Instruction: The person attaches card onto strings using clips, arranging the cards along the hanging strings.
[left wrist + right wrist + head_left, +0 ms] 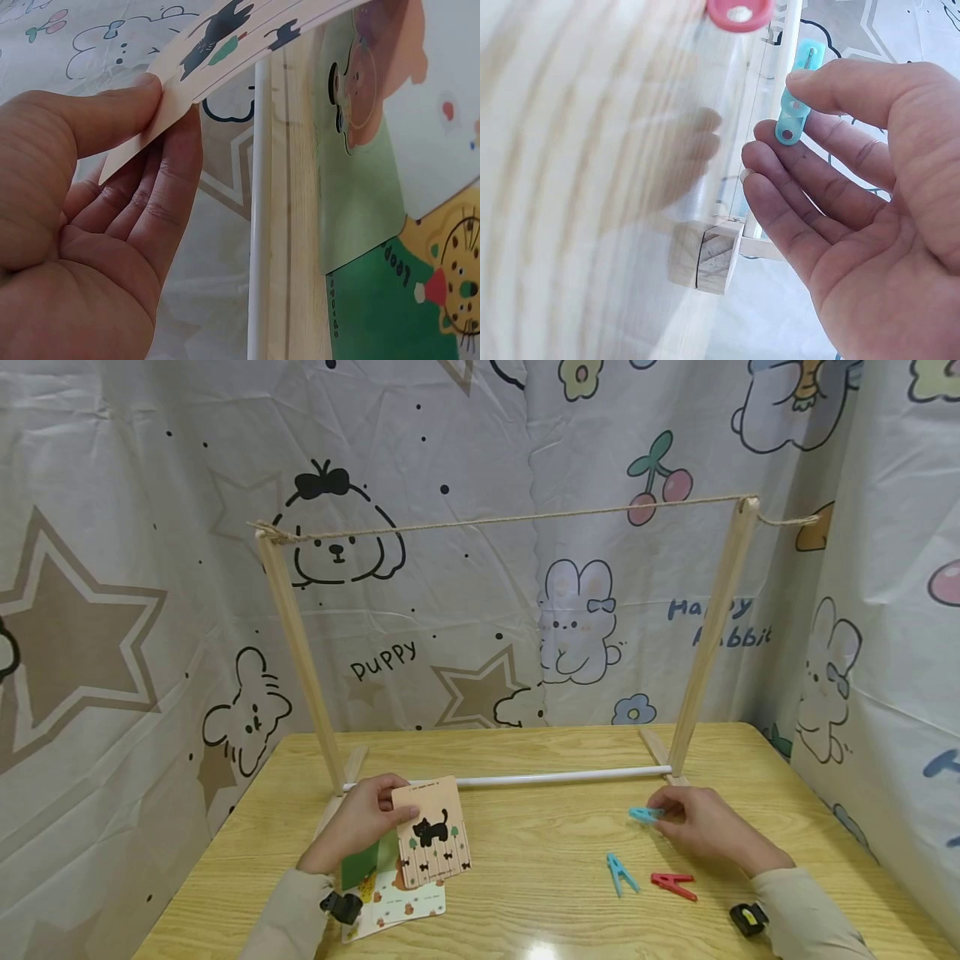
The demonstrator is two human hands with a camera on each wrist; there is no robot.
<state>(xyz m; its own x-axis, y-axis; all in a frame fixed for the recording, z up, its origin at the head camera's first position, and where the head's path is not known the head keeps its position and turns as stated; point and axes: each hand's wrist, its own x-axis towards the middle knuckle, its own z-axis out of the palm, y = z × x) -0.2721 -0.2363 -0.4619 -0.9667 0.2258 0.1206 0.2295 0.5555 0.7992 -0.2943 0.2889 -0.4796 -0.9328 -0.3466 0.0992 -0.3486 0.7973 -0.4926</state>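
My left hand pinches a peach-coloured card printed with a black cat, thumb on its front and fingers behind. The left wrist view shows the thumb pressing the card's corner. Below it on the table lie more printed cards, overlapping, one of them green. On the other side, my right hand pinches a light blue clothespin between thumb and fingers. In the right wrist view this clothespin points away from the palm. Another blue clothespin and a red clothespin lie on the table nearby.
A wooden frame stands behind the hands, with a left post, a right post and a string tied between their tops. A white rod joins the posts low down. A printed curtain hangs behind the table.
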